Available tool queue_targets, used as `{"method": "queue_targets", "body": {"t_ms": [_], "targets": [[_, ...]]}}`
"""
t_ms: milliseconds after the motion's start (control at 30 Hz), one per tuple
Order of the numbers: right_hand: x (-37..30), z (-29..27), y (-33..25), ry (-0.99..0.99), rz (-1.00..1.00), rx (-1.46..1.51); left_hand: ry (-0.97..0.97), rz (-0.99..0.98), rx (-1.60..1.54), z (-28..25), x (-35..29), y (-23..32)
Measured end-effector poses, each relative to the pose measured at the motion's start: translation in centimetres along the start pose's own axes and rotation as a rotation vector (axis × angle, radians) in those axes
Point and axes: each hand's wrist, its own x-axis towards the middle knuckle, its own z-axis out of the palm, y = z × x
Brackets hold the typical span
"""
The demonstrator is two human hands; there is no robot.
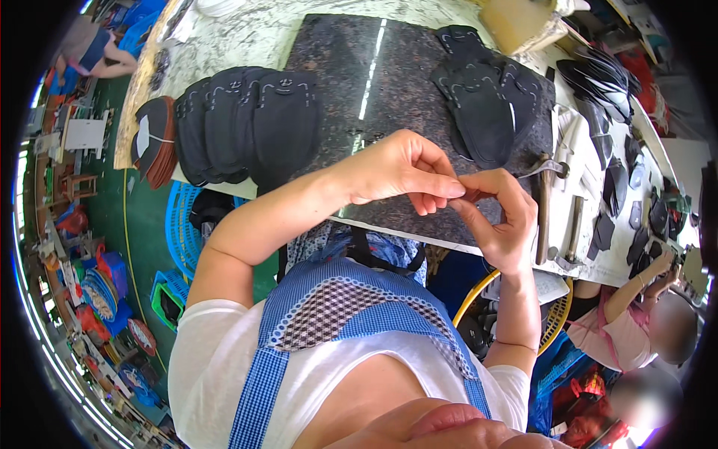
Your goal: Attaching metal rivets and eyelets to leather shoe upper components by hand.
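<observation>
left hand (400,168): fingers pinched together at the tips, meeting the right hand over the front edge of the dark stone slab (374,112).
right hand (501,217): fingers curled, thumb and forefinger closed on the same spot.
held piece (470,196): a small thin strip, reddish-brown, mostly hidden between both sets of fingertips; what it was could not be told.
handling (judgement): looked light and limp, bent easily; a fingertip pinch at its ends should do, a hard squeeze would crease it.
left stack (250,123): fanned black shoe-upper pieces on the tabletop (224,37), well apart from the hands.
right stack (486,97): more black pieces, near the right hand, not touching it.
hammer (544,209): lay just beside the right hand at the slab's right edge.
co-worker (636,322): seated lower right, own hands raised.
</observation>
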Motion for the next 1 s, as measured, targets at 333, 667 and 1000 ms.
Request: {"method": "queue_targets", "body": {"t_ms": [333, 667, 1000], "targets": [[1.0, -0.9, 2.0, 0.177, 0.115, 0.042, -0.041, 0.044, 0.065, -0.9, 5.8, 0.6], [3.0, 0.2, 8.0, 0.243, 0.414, 0.236, 0.795, 0.727, 1.481, -5.2, 12.1, -1.0], [3.8, -2.4, 2.5, 0.270, 0.078, -0.134, 0.266, 0.464, 0.296, -1.5, 6.1, 2.8]]}}
